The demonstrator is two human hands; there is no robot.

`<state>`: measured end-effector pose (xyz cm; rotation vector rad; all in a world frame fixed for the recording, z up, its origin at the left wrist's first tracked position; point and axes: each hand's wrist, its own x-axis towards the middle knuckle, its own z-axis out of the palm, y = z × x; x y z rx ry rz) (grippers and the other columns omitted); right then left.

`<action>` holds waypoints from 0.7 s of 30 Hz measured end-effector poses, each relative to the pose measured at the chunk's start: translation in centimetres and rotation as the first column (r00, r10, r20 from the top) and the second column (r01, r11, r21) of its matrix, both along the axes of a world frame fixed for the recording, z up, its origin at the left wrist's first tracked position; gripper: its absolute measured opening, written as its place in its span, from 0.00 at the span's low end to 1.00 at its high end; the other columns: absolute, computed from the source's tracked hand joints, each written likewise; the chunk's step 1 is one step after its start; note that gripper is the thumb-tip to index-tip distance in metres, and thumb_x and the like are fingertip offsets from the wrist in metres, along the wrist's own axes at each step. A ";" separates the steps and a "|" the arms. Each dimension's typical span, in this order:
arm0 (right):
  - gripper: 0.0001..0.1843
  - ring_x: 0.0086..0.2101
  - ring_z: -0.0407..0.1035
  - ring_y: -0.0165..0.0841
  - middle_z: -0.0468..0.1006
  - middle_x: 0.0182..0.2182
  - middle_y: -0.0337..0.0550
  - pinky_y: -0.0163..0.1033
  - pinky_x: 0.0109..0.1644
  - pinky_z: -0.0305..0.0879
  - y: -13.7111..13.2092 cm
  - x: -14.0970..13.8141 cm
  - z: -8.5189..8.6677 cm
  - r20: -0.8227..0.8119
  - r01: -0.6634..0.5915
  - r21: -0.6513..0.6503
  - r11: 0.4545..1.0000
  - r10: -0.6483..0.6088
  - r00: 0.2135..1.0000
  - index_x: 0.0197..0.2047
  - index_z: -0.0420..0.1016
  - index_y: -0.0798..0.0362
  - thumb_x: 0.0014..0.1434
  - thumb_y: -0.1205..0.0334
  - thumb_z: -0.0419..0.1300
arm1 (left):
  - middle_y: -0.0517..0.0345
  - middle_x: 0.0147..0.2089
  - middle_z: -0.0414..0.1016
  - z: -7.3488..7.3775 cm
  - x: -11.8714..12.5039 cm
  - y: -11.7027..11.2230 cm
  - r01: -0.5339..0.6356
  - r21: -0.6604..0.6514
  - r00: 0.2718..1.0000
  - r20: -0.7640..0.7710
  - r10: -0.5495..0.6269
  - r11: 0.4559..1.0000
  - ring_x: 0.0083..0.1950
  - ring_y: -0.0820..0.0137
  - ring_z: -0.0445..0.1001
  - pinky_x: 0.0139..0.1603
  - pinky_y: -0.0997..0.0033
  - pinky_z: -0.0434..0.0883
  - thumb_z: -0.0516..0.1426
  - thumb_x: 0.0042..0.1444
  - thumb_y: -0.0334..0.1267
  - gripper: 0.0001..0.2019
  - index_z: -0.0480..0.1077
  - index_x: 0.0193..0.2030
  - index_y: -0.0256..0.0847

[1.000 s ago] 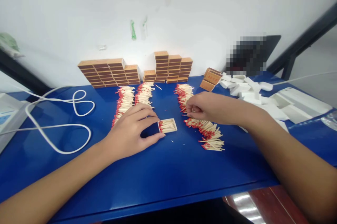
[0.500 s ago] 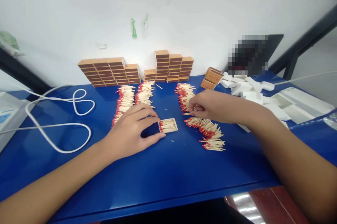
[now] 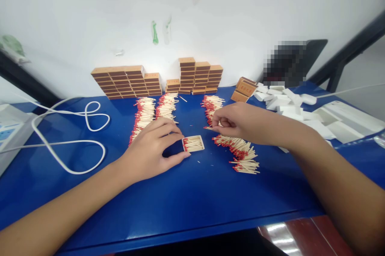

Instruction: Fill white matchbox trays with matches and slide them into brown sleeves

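Observation:
A small white matchbox tray (image 3: 203, 142) lies on the blue table, partly filled with red-tipped matches (image 3: 194, 144). My left hand (image 3: 153, 148) grips the tray's left end between thumb and fingers. To the right of the tray, my right hand (image 3: 228, 121) pinches a single match (image 3: 208, 128), whose red head points left toward the tray. Beneath and behind that hand lies a row of loose matches (image 3: 210, 105). Another curved pile of matches (image 3: 237, 148) is just in front of it.
Two more match rows (image 3: 146, 107) extend behind my left hand. Stacked brown matchboxes (image 3: 126, 83) line the wall, with a few leaning matchboxes (image 3: 244, 88) farther right. White empty trays (image 3: 279, 101) are heaped at right. A white cable (image 3: 69, 172) loops across the left side.
My right hand has shifted slightly left, drawing the pinched match clear of the pile toward the tray. My left hand stays at the tray. The view has moved a little.

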<state>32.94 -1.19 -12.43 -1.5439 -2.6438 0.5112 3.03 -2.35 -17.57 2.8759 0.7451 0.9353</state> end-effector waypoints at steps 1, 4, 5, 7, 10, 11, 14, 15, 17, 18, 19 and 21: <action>0.11 0.26 0.63 0.31 0.75 0.27 0.37 0.40 0.31 0.51 -0.2 -0.2 0.1 -0.044 -0.011 0.003 1.000 0.011 0.999 0.33 0.74 0.49 0.68 0.55 0.60 | 0.49 0.48 0.84 0.0 0.0 0.0 -0.001 0.002 1.000 0.000 0.001 1.000 0.56 0.56 0.79 0.60 0.52 0.79 0.67 0.66 0.44 0.12 0.80 0.49 0.38; 0.11 0.26 0.64 0.31 0.74 0.26 0.36 0.39 0.31 0.53 -1.2 -1.3 0.4 -0.159 -0.051 0.008 0.999 0.051 0.986 0.36 0.76 0.49 0.69 0.53 0.61 | 0.49 0.48 0.83 0.0 0.0 0.0 0.005 -0.001 1.000 -0.004 -0.005 1.000 0.56 0.56 0.79 0.60 0.52 0.79 0.67 0.66 0.45 0.12 0.80 0.49 0.38; 0.11 0.26 0.64 0.30 0.75 0.26 0.35 0.38 0.31 0.53 -1.6 -1.8 0.5 -0.183 -0.068 0.015 0.998 0.070 0.981 0.36 0.76 0.49 0.70 0.54 0.61 | 0.49 0.48 0.83 0.0 0.1 0.0 0.008 -0.003 1.000 -0.004 -0.008 1.000 0.56 0.56 0.79 0.60 0.52 0.79 0.67 0.66 0.45 0.12 0.80 0.49 0.38; 0.09 0.27 0.65 0.30 0.76 0.28 0.36 0.38 0.33 0.55 -2.3 -2.7 0.3 -0.205 -0.113 0.038 0.993 0.119 0.971 0.37 0.76 0.50 0.70 0.58 0.61 | 0.49 0.48 0.83 0.0 0.1 0.1 0.011 -0.009 1.000 -0.005 -0.011 1.000 0.56 0.56 0.79 0.60 0.52 0.79 0.67 0.66 0.44 0.12 0.80 0.49 0.38; 0.07 0.29 0.67 0.30 0.79 0.32 0.38 0.38 0.35 0.56 -2.9 -3.6 -0.5 -0.212 -0.167 0.066 0.984 0.177 0.961 0.37 0.75 0.51 0.70 0.63 0.61 | 0.48 0.48 0.83 0.0 0.0 0.1 0.011 -0.010 1.000 -0.001 -0.011 1.000 0.55 0.56 0.79 0.59 0.52 0.79 0.67 0.66 0.44 0.12 0.80 0.48 0.37; 0.07 0.30 0.68 0.31 0.80 0.34 0.39 0.38 0.36 0.57 -3.0 -3.8 -0.9 -0.211 -0.179 0.072 0.981 0.191 0.959 0.38 0.75 0.51 0.71 0.63 0.61 | 0.48 0.48 0.83 0.0 0.0 0.1 0.011 -0.009 1.000 0.001 -0.011 1.000 0.55 0.56 0.79 0.59 0.52 0.79 0.67 0.66 0.44 0.12 0.80 0.48 0.37; 0.07 0.33 0.71 0.33 0.81 0.37 0.42 0.38 0.37 0.59 -3.0 -4.1 -1.6 -0.184 -0.211 0.077 0.974 0.222 0.958 0.40 0.75 0.51 0.73 0.62 0.60 | 0.48 0.48 0.83 0.0 0.1 0.2 0.012 -0.013 1.000 0.002 -0.012 1.000 0.55 0.57 0.78 0.59 0.52 0.79 0.67 0.65 0.44 0.12 0.80 0.48 0.37; 0.07 0.33 0.71 0.33 0.81 0.38 0.43 0.38 0.37 0.59 -3.0 -4.2 -1.7 -0.169 -0.217 0.075 0.973 0.227 0.959 0.40 0.75 0.52 0.73 0.62 0.60 | 0.48 0.48 0.83 0.0 0.1 0.2 0.012 -0.015 1.000 0.000 -0.012 1.000 0.55 0.57 0.78 0.59 0.52 0.79 0.67 0.65 0.44 0.12 0.80 0.48 0.37; 0.07 0.33 0.72 0.33 0.82 0.39 0.44 0.38 0.37 0.59 -2.9 -4.3 -1.8 -0.149 -0.216 0.073 0.974 0.224 0.963 0.40 0.75 0.52 0.73 0.63 0.60 | 0.48 0.48 0.83 0.0 0.2 0.1 0.014 -0.017 1.000 -0.001 -0.014 1.000 0.55 0.57 0.78 0.59 0.52 0.79 0.67 0.65 0.44 0.12 0.80 0.48 0.37; 0.07 0.33 0.72 0.33 0.82 0.39 0.44 0.38 0.37 0.59 -2.9 -4.4 -1.7 -0.147 -0.213 0.075 0.974 0.222 0.964 0.40 0.76 0.52 0.73 0.63 0.60 | 0.48 0.48 0.83 0.0 0.2 0.1 0.015 -0.017 1.000 0.001 -0.015 1.000 0.55 0.57 0.78 0.59 0.52 0.79 0.67 0.65 0.44 0.12 0.79 0.48 0.37; 0.07 0.33 0.72 0.33 0.82 0.39 0.44 0.38 0.38 0.60 -2.9 -4.5 -1.6 -0.146 -0.209 0.076 0.975 0.218 0.965 0.40 0.76 0.52 0.73 0.64 0.60 | 0.48 0.48 0.83 0.0 0.2 0.1 0.015 -0.017 1.000 0.002 -0.015 1.000 0.55 0.57 0.78 0.58 0.52 0.79 0.67 0.65 0.44 0.12 0.79 0.48 0.37; 0.08 0.34 0.72 0.33 0.82 0.39 0.44 0.38 0.38 0.60 -2.9 -4.6 -1.4 -0.141 -0.206 0.078 0.975 0.216 0.966 0.40 0.76 0.53 0.73 0.64 0.59 | 0.48 0.48 0.83 0.0 0.1 0.1 0.015 -0.018 1.000 0.004 -0.015 1.000 0.55 0.57 0.78 0.58 0.52 0.79 0.67 0.65 0.44 0.12 0.79 0.48 0.38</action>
